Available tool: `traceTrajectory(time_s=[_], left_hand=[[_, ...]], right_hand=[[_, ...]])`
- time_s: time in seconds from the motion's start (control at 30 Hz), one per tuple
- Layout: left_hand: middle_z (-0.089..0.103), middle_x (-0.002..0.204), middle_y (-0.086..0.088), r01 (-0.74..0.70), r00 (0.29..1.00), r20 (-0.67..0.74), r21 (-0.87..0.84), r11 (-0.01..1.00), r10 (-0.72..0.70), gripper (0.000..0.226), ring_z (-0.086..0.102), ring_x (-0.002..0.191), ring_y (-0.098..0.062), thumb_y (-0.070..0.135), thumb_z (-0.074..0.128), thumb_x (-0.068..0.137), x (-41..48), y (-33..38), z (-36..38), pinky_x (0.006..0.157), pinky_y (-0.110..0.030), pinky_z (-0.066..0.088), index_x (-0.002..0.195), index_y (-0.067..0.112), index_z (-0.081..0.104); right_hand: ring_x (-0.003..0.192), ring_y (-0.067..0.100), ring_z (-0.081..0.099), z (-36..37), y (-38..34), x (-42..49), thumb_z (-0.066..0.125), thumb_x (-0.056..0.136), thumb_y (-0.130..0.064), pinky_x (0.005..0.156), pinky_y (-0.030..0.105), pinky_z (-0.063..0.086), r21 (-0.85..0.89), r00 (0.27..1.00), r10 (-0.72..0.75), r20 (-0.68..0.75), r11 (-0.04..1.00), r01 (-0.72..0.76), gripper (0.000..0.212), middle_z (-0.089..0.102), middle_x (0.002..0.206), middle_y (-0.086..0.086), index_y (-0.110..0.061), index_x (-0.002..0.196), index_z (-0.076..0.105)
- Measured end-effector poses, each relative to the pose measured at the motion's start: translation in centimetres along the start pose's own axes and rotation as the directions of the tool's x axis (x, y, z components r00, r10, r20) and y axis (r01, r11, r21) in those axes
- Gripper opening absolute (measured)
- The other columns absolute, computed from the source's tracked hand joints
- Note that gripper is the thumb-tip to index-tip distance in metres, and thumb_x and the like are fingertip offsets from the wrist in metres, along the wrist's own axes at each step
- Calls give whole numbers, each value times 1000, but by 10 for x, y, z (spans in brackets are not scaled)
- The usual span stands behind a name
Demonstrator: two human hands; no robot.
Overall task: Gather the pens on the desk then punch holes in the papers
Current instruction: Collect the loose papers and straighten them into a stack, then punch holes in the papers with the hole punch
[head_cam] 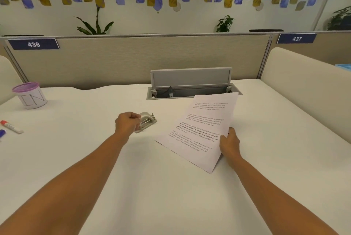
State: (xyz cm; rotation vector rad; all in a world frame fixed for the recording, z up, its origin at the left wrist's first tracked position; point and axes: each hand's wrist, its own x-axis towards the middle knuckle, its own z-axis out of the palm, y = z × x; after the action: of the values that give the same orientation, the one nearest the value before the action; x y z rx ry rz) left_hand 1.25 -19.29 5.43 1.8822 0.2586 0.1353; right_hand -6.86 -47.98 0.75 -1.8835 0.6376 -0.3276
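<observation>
Head view: cup (32, 96) apparently lettered "IN".

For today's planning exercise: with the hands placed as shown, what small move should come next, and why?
Probably slide the papers leftward into the punch. The right hand grips their edge, the left hand rests on the punch, and a gap separates the two.

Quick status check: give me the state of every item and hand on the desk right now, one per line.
left hand: closed on the hole punch.
hole punch: on the desk, no paper in it.
right hand: gripping the papers' right edge.
papers: lifted, tilted, not yet at the punch.
purple cup: upright at far left; contents cannot be seen.
red-capped pen: lying loose on the desk, not gathered.
blue pen: lying loose at the left edge.
cable hatch: lid open.
</observation>
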Motion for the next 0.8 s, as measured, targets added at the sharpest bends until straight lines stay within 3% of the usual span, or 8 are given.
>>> traceTrajectory(time_s=[0.1, 0.2, 0.27, 0.4, 0.57, 0.63, 0.7, 0.8], left_hand=[[61, 88, -9, -87, 996, 10, 228, 970, 87, 19, 58, 84, -26, 2, 62, 81, 12, 2, -1, 77, -29, 45, 99, -2, 68], [62, 109, -15, -112, 994, 50, 417, 902, 100, 26, 56, 109, -31, 7, 62, 83, 23, 2, 1, 86, -32, 42, 109, 1, 64], [57, 126, -16, -123, 992, 93, 517, 847, 88, 37, 51, 117, -31, 9, 60, 84, 30, 2, 3, 94, -35, 41, 120, 2, 58], [51, 133, -16, -150, 980, 199, 626, 765, 30, 48, 46, 122, -32, 14, 58, 86, 38, 5, 11, 97, -35, 38, 132, 4, 45], [53, 129, -19, -159, 975, 221, 715, 681, -5, 43, 48, 119, -33, 17, 56, 88, 42, 8, 20, 92, -36, 40, 126, -1, 46], [55, 122, -19, -135, 980, 199, 721, 679, -17, 32, 50, 115, -33, 17, 56, 88, 43, 11, 23, 83, -34, 41, 114, -3, 54], [53, 96, -15, -84, 986, 163, 692, 717, -42, 10, 49, 94, -27, 12, 56, 88, 44, 11, 25, 64, -26, 36, 81, 4, 55], [41, 64, -6, 8, 986, 123, 653, 757, -116, 28, 41, 65, -21, 8, 59, 83, 46, 8, 27, 49, -23, 26, 61, 6, 41]], right_hand=[[114, 37, 51, 1, 4, 4, 36, 94, -8, 95, 42, 42, -102, 998, -56, 2, 993, 56, 40, 53, 128, 20, -8, 134, 35], [116, 37, 50, 4, 9, 6, 35, 96, -11, 92, 39, 41, -178, 996, -90, -19, 980, 85, 41, 53, 128, 22, -10, 137, 32], [113, 38, 52, 7, 10, 8, 35, 96, -11, 90, 39, 41, -233, 991, -129, -32, 965, 118, 40, 55, 125, 22, -10, 136, 32], [106, 38, 55, 11, 12, 11, 33, 96, -12, 84, 38, 41, -283, 984, -176, -31, 946, 160, 37, 59, 120, 20, -11, 134, 35], [106, 39, 54, 11, 13, 13, 32, 96, -12, 86, 41, 41, -301, 983, -181, -29, 940, 164, 37, 60, 119, 20, -11, 132, 37], [104, 39, 55, 12, 14, 13, 33, 96, -11, 85, 41, 41, -309, 980, -197, -33, 934, 178, 36, 60, 116, 22, -10, 132, 37], [104, 39, 55, 12, 14, 14, 34, 96, -10, 84, 40, 41, -313, 978, -204, -36, 932, 183, 36, 61, 115, 22, -10, 131, 38], [103, 39, 55, 12, 15, 14, 33, 96, -11, 83, 40, 41, -313, 978, -204, -33, 932, 184, 35, 61, 115, 21, -11, 131, 38]])
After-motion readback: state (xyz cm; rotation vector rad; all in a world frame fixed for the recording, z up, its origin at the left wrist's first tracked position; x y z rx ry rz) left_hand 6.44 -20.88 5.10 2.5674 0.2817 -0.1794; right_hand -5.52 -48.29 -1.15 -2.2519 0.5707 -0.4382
